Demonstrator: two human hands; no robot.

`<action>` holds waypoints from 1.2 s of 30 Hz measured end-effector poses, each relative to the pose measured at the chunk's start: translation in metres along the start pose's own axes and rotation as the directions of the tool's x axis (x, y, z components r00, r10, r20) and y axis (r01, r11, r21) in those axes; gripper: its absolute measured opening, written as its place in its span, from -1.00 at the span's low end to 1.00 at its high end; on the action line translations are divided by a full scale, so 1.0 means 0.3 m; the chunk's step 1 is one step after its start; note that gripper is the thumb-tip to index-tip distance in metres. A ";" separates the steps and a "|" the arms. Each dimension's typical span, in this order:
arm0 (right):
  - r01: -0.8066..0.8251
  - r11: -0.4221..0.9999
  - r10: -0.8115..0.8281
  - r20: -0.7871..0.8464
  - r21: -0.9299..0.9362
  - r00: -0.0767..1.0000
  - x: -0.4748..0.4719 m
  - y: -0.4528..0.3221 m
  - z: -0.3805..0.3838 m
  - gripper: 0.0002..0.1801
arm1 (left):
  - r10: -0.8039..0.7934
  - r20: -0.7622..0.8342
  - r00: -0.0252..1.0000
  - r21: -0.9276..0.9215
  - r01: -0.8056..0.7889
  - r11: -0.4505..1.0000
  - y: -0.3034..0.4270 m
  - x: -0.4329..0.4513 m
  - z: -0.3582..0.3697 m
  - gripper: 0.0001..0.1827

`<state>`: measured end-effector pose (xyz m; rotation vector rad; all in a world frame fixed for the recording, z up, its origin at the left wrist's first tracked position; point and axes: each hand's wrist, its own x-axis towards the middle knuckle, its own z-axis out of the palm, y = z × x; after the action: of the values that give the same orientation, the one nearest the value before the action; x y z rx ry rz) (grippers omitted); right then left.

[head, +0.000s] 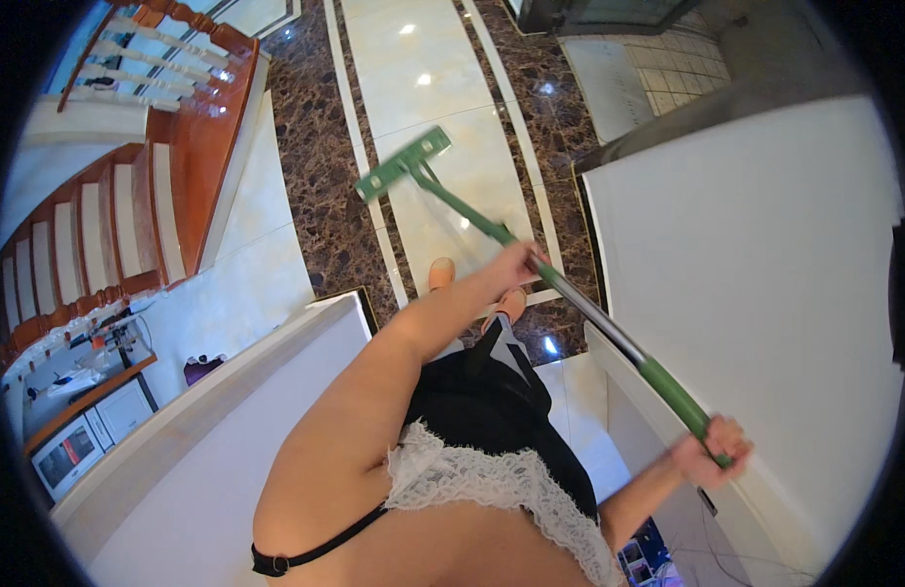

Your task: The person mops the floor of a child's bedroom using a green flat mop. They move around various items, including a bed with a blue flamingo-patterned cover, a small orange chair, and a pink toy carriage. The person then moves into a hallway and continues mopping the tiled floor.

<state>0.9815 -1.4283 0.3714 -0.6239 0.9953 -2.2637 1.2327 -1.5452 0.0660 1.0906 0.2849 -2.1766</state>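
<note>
A long-handled flat mop or squeegee with a green head crosses the view diagonally, its head at upper centre over pale floor tiles. Whether the head touches the floor I cannot tell. My left hand is closed around the green lower part of the handle, above my feet. At lower right, my right hand grips the green end of the handle, slightly blurred. Bare metal tube shows between the two hands. Below the left hand are orange slippers on my feet.
A curved wooden staircase with white balusters rises at left. White walls flank me on both sides. Dark marble bands border the pale tiles. A doorway with a grey mat lies at upper right. A counter holds items at lower left.
</note>
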 end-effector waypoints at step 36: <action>0.648 -0.163 0.963 0.023 -0.744 0.269 0.223 -0.305 0.085 -0.38 | 0.187 -0.173 0.967 -0.157 -0.214 0.964 -0.412 -0.032 -0.211 -0.76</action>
<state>0.9197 -1.4353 0.4694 -1.7506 1.6495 0.4924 1.1951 -1.4188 0.0213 1.1402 0.4095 -1.8532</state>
